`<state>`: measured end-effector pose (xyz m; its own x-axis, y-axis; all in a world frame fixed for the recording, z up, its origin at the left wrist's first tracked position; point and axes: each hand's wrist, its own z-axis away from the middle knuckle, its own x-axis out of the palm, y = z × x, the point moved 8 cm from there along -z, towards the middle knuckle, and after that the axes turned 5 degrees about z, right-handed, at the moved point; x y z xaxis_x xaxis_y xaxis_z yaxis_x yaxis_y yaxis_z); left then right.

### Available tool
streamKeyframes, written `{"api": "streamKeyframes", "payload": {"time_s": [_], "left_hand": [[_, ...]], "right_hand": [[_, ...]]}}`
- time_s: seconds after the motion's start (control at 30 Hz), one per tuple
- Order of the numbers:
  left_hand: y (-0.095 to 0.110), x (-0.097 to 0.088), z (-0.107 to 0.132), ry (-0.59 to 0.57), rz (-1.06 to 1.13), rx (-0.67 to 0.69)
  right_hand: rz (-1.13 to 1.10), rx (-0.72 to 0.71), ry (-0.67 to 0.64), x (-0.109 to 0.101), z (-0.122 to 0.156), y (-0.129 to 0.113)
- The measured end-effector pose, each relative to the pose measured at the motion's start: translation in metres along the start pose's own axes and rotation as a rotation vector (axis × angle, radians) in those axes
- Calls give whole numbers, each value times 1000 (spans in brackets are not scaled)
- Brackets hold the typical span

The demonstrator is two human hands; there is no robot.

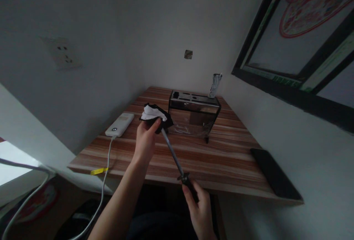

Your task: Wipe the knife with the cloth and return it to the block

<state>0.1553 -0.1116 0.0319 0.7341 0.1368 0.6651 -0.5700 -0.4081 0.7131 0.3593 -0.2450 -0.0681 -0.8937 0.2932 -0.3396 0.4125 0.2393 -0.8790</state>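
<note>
My right hand (199, 207) is closed round the dark handle of a honing steel (173, 153), near the front edge of the table. The long grey rod slants up and to the left, away from me. At its far end my left hand (147, 136) grips a black and white cloth (153, 114), thumb on top. The rod's tip is hidden by the cloth and fingers. Just behind and to the right stands a knife block (195, 98) with a slotted metal top and clear sides.
A white power bank (119, 125) with a cable (106, 173) lies at the table's left. Yellow tape (99, 171) sticks to the front edge. A black phone (276, 173) lies at the right edge. A crumpled silvery wrapper (215, 85) stands at the block's back right. Walls bound the wooden table (235, 155).
</note>
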Motion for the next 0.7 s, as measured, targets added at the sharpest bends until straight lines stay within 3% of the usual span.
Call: {"api": "streamKeyframes", "payload": {"time_s": [0.3,0.5,0.7], "left_hand": [[-1,-8,-3,121,100,-17],[-7,-7,3,77,48,-44],[-27,-4,25,27,-92,-112]], "right_hand": [[-6,-43,-61,5,1,-5],[-6,-20,-46,3,1,-1],[-20,31,-50,1,-4,-2]]}}
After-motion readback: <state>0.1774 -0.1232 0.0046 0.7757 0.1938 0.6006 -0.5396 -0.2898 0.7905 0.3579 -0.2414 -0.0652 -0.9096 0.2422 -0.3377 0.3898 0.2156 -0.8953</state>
